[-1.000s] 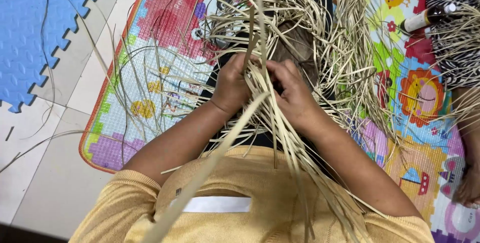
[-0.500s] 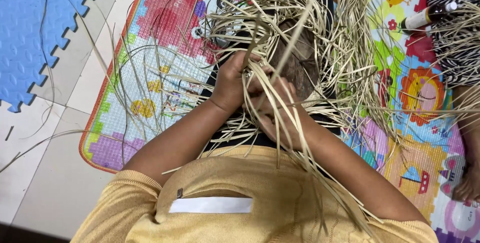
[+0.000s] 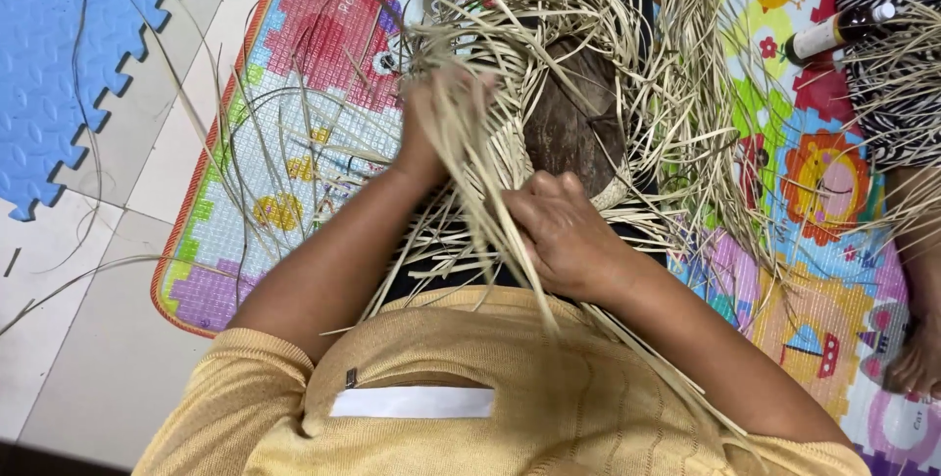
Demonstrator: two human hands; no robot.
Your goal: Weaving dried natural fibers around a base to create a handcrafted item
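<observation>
The colourful play mat [image 3: 323,64] runs off the top and right edges, and much of it is hidden under loose fibre; beside it lie pale floor tiles [image 3: 108,339] and a blue foam mat [image 3: 59,54], cut by the left edge. The straw strands [image 3: 608,54] form a tangled mass at upper centre, fanning in all directions, so single strands are hard to follow. From this mass one gathered bundle [image 3: 480,201] has its long axis running from the top centre down toward the wearer's chest, slightly tilted to the right at its lower end. A dark woven form [image 3: 573,123] sits behind the bundle, largely screened by strands. The left hand [image 3: 441,113] is raised among the strands, blurred and partly covered; its grip cannot be told. The right hand [image 3: 564,236] is curled around the bundle, grasping it. At the right edge, another person's patterned garment [image 3: 892,64] and a bottle [image 3: 833,33] are cut off
</observation>
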